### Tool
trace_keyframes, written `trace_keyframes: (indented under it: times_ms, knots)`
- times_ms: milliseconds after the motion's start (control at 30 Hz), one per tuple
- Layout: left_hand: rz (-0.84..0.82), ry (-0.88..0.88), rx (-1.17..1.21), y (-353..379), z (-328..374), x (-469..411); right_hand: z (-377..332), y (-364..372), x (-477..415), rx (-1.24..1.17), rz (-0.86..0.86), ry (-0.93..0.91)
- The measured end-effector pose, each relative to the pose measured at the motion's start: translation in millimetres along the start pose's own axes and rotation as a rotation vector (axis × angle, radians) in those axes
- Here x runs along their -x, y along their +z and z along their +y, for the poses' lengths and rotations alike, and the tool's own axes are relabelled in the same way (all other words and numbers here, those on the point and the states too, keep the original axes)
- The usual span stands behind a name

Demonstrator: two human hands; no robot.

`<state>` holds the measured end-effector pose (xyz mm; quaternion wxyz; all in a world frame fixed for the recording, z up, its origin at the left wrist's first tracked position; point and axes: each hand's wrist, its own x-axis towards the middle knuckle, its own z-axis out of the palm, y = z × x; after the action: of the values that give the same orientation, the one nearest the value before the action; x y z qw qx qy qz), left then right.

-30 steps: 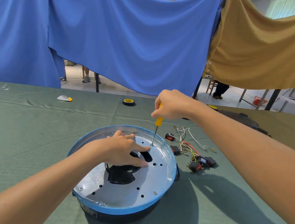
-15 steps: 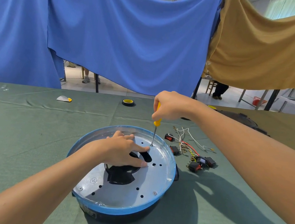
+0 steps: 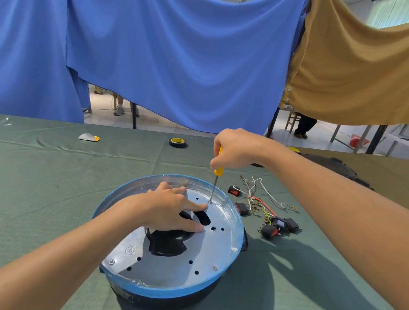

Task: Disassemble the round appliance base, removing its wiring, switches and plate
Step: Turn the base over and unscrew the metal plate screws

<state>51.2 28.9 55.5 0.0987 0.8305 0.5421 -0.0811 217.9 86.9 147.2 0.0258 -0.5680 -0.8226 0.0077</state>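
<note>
The round appliance base (image 3: 170, 292) has a blue rim and a black body and stands on the green cloth in front of me. Inside it lies a silver metal plate (image 3: 213, 247) with small holes and a dark central opening. My left hand (image 3: 169, 208) lies flat on the plate, fingers spread, index finger pointing at a screw at the far side. My right hand (image 3: 237, 149) grips a yellow-handled screwdriver (image 3: 215, 184) held upright, its tip on that screw. Loose wires (image 3: 257, 194) and several black-and-red switches (image 3: 275, 226) lie on the cloth to the right of the base.
A roll of black and yellow tape (image 3: 177, 142) and a small white and yellow tool (image 3: 88, 137) lie far back on the table. A black round part (image 3: 332, 165) rests at the back right. Blue and tan cloths hang behind the table.
My right hand has risen slightly with the screwdriver, whose tip stays on the same screw. My left hand has not moved on the plate.
</note>
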Motion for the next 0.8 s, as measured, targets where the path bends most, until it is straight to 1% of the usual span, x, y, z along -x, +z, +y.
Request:
trace_keyframes:
  times_ms: [100,167,367,433,533,600,800]
  knots:
    - [0.001,0.002,-0.005,0.1,0.5,0.1,1.7,2.3,0.3,0.056,0.077,0.029]
    - [0.001,0.003,-0.006,0.1,0.4,0.3,1.9,2.8,0.8,0.036,0.094,0.02]
    - [-0.008,-0.003,-0.004,0.2,0.1,-0.1,-1.9,-0.3,1.4,-0.076,0.017,0.002]
    - [-0.008,-0.002,-0.004,0.4,0.0,-0.4,-1.3,0.5,-0.1,-0.053,0.006,-0.002]
    - [-0.005,-0.002,0.0,0.7,-0.4,-0.6,-0.2,2.1,0.6,-0.003,0.071,-0.008]
    - [-0.006,-0.001,-0.004,0.7,-0.8,-0.5,-0.1,1.8,0.7,0.003,0.081,-0.023]
    - [-0.009,-0.004,-0.003,0.2,0.4,0.1,-1.0,-6.1,4.1,0.016,-0.02,-0.019]
